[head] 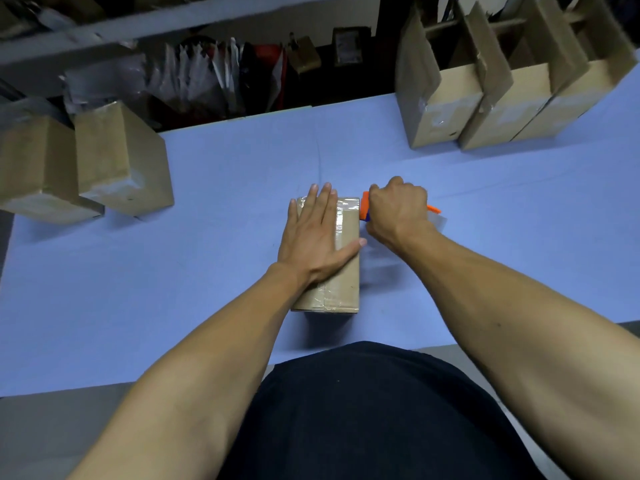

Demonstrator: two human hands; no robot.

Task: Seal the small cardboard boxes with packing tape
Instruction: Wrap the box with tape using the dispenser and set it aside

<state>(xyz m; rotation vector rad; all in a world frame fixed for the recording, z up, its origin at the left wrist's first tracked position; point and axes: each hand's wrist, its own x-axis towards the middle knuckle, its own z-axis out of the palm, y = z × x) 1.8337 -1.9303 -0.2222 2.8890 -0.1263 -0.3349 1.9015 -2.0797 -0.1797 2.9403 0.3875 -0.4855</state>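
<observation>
**Taping the far end of the box**

The small box (341, 271) is lying in the middle of the blue table (207, 271), right in front of the person. The left hand (317, 233) is pressing flat on its top, fingers straight and spread over the clear tape (341, 223) along the seam. The right hand (398, 213) is gripping the orange tape dispenser (364, 206), fist closed round it, just beside the box's far right corner. It looks like the strip is being finished at the far end; next the tape likely needs cutting and smoothing down over the edge. Closed boxes (121, 157) are standing at the left, open ones (485, 88) at the far right.
</observation>
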